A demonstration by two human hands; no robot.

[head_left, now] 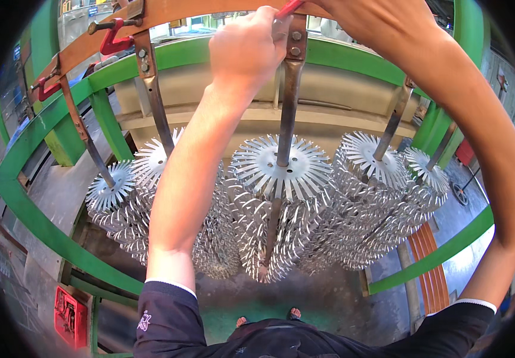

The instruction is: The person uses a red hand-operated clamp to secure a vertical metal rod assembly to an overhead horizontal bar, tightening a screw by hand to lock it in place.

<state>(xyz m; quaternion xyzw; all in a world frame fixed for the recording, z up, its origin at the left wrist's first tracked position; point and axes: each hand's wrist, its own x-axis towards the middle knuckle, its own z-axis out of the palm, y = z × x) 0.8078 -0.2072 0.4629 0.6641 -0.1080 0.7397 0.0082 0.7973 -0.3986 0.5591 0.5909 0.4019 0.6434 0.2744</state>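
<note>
At the top middle, my left hand (pixel 244 51) is closed around a red clamp (pixel 290 8), of which only a short piece shows. It is beside the top of the central hanging rod (pixel 290 101), just under the copper-coloured bar (pixel 195 12). My right hand (pixel 350 7) reaches to the same spot from the right; its fingers are cut off by the upper edge. Below, the central rod carries a tall stack of silvery finned metal parts (pixel 282 167), with strips splayed outward. A red C-clamp (pixel 114 39) grips the bar to the left.
More finned stacks hang left (pixel 111 188) and right (pixel 370 155), some behind my left forearm. A green frame (pixel 42 230) curves around them. Another red clamp (pixel 47 86) sits far left. A red bin (pixel 70 316) stands lower left; copper-coloured strips (pixel 430 268) lie lower right.
</note>
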